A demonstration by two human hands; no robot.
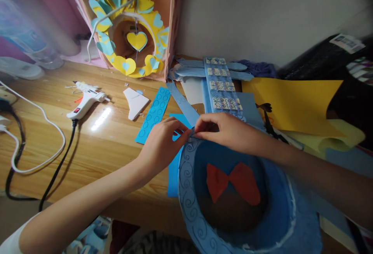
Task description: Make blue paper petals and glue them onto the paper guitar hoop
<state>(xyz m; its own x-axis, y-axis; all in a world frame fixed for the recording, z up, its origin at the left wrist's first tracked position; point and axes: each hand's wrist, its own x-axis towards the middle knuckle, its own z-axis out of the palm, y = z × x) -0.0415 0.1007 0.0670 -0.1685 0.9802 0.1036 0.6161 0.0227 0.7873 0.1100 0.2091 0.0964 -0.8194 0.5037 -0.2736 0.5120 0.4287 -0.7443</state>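
your left hand, right hand: fingertips pinched on far rim of blue ring, at near edge of table. likely light, bendy, easily creased; hold rim gently, 2 hands.

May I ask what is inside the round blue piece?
A red bow shape shows inside the round blue piece. Whatever lies directly behind the bow is covered, and the right hand hides some of the piece's far edge.
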